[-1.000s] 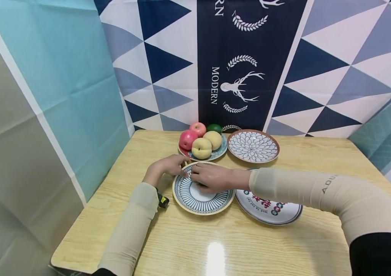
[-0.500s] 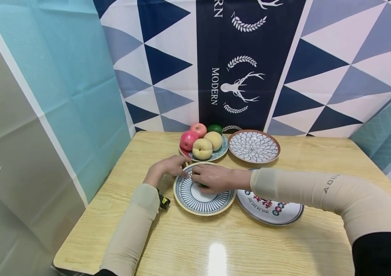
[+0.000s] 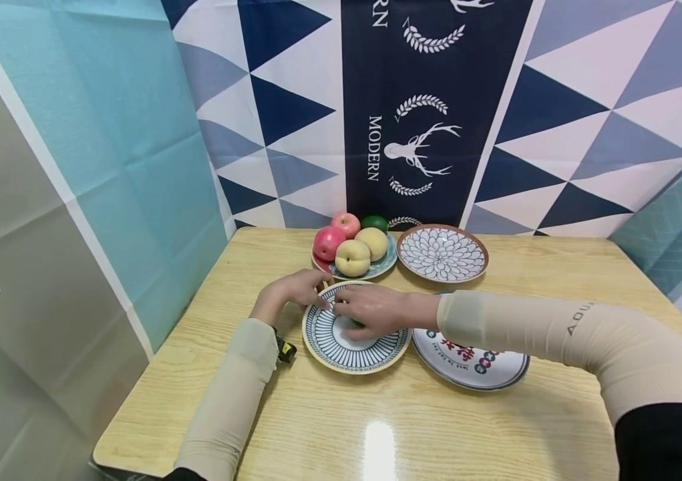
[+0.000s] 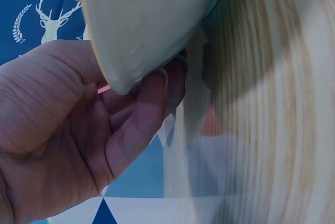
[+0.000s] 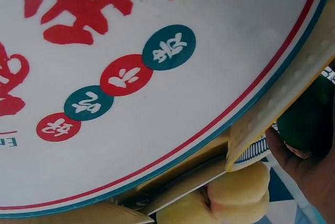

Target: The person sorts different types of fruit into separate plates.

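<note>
The left grip (image 3: 298, 288) holds the blue-striped plate (image 3: 355, 359) by its rim; in the left wrist view we see its fingers curled in under the plate's pale outside wall. The right grip (image 3: 371, 310) is curled over the inside of the same plate, and in the right wrist view we find it holding a dark green fruit (image 5: 308, 116). Whether that fruit touches the plate, we cannot tell.

The blue-striped plate sits left of the middle of the wooden tabletop (image 3: 316, 427), in front of the fruit plate (image 3: 386, 262), which stands by the far edge. On the fruit plate we count a pink apple (image 3: 345, 224), a red fruit (image 3: 329, 244), two pale yellow peaches (image 3: 353, 259) and another green fruit (image 3: 375, 224). Just to the right of these, also near the far edge, is the brown-rimmed plate (image 3: 441, 254), patterned with petals.

Nearer the right edge than the blue-striped plate, and just beside it, lies a white plate (image 3: 505, 374) with red characters; the right forearm in its beige sleeve (image 3: 515, 327) passes over it. Past the far edge we see a patterned cloth (image 3: 419, 80) printed with deer heads and the word MODERN.
</note>
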Tool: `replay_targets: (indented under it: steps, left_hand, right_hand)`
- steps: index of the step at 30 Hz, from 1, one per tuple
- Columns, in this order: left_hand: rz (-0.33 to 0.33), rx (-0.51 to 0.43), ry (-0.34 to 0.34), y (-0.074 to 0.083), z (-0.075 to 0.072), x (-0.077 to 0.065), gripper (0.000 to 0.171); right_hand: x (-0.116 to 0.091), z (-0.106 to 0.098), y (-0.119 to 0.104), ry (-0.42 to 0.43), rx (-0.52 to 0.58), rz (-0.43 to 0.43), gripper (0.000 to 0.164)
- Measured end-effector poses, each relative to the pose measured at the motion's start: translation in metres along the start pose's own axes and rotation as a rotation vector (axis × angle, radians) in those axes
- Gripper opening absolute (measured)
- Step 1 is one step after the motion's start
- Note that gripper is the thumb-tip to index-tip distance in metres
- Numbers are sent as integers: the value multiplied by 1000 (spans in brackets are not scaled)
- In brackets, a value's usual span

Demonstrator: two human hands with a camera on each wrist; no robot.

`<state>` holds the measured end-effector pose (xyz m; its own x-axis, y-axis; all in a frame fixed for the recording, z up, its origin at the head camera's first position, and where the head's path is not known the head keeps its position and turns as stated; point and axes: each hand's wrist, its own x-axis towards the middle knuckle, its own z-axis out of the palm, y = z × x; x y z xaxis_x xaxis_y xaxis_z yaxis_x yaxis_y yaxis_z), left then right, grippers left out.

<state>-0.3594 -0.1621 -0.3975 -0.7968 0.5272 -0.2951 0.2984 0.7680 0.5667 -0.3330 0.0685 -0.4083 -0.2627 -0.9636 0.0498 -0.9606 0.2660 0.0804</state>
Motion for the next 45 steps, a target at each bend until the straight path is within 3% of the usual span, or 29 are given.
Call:
replay_targets:
  steps: [12,24,35,41,45]
  left_hand:
    - [10,11,-4,0,-3,1,27]
    - [6,7,3,-1,-2,0,53]
    - [24,26,15,0,-3,0,55]
    - [17,17,11,0,-3,0,37]
    - [2,9,14,0,-2,-1,42]
  right_hand:
    - [4,-12,1,26,-33,20,59]
    - [6,-26,6,5,-37,56,61]
    - [13,-49,14,100,-33,89,57]
    - [15,-59,22,146,-28,123,56]
    - [15,-65,29,181,-24,141,57]
